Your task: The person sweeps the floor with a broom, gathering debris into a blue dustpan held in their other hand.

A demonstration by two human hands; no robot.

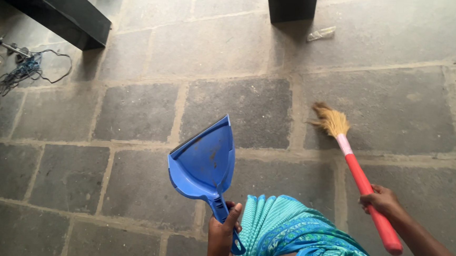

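The left hand [221, 235] grips an empty dustpan [204, 163], the right hand [379, 199] clasps a broom [357, 170] held off the floor [134, 111], and a scrap [321, 33] lies unswept.

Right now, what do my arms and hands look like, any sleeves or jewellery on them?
Both arms are bare: no sleeve reaches either forearm, and no ring, bangle or watch shows on the left hand or the right hand. The only clothing in view is a turquoise patterned garment with pleats between the arms.

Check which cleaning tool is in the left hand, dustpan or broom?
The blue dustpan: the left hand grips its handle, pan tilted up. The red-handled broom with straw bristles is in the right hand.
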